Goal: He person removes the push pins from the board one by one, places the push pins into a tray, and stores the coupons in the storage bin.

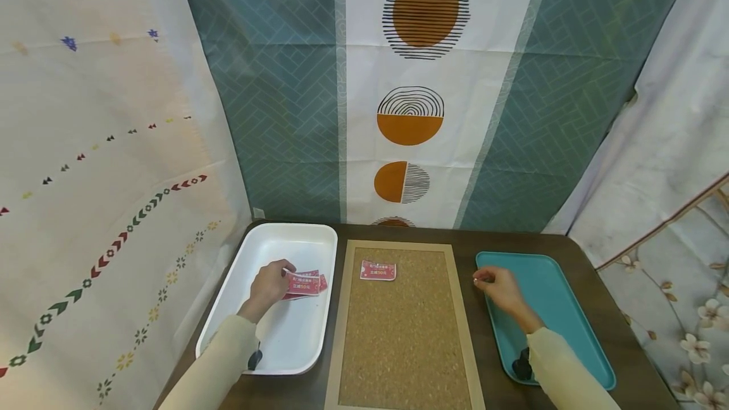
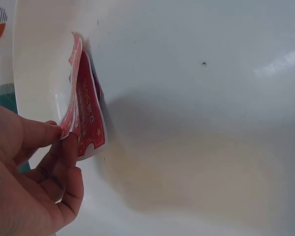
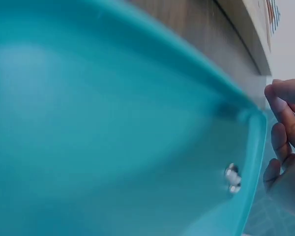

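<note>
My left hand [image 1: 269,290] pinches the edge of a red printed coupon [image 2: 74,93] between thumb and forefinger, over the white tray [image 1: 289,340]. More red coupons [image 2: 91,110] lie just behind it, partly covered. On the right, my right hand [image 1: 501,288] is above the far left corner of the teal tray [image 1: 543,296]. Its thumb and forefinger meet at the tips in a pinch; a tiny pale thing shows there, too small to identify. Small shiny metal pieces [image 3: 233,178] lie inside the teal tray. One red coupon [image 1: 378,271] is on the upper left of the corkboard [image 1: 407,334].
The wood-framed corkboard stands between both trays on a dark brown table [image 1: 467,239]. A patterned curtain [image 1: 273,112] hangs behind the table, with light cloth [image 1: 114,176] along the left. Floral fabric [image 1: 683,309] hangs at the right.
</note>
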### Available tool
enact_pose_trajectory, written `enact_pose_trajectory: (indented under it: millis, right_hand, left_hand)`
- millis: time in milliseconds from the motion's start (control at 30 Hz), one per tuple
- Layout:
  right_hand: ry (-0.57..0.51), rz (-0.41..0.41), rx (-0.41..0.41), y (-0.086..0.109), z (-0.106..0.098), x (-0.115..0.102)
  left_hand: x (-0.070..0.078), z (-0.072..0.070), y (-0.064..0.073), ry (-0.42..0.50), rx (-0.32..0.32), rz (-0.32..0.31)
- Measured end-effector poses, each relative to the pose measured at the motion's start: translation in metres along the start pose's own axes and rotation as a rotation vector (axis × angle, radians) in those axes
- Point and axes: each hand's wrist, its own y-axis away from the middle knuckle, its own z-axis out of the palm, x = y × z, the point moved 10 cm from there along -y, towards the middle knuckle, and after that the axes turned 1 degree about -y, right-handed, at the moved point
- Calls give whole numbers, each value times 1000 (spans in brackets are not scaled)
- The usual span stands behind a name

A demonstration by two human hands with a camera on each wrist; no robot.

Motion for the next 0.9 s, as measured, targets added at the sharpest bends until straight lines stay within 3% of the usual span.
enact_pose_trajectory:
  millis: [200,467,900]
  right_hand:
    - [44,-1,70,5,-19,14]
    - [72,73,43,12,-27,35]
    - [192,91,37,19,-28,48]
  left_hand:
    - [3,-2,-1,-15,-9,-5]
    - [0,-2,-2,-23,-7,-14]
    - [-5,1,-1,-14,-14,-20]
